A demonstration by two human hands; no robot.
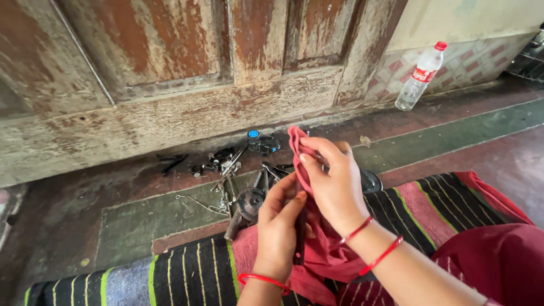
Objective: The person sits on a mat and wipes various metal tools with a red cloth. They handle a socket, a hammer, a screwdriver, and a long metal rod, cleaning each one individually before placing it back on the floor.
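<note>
My left hand (279,226) grips a thin dark rod-like tool (299,238), held upright. My right hand (331,181) pinches a red cloth (298,148) that wraps over the tool's upper end. The rest of the cloth hangs down between my wrists toward my lap. Red thread bands circle both wrists. Most of the tool is hidden by the cloth and my fingers.
Metal parts and hand tools (238,170) lie scattered on the floor before a worn wooden door (170,68). A clear plastic bottle (420,76) with a red cap leans on the tiled wall. I sit on a striped mat (187,275).
</note>
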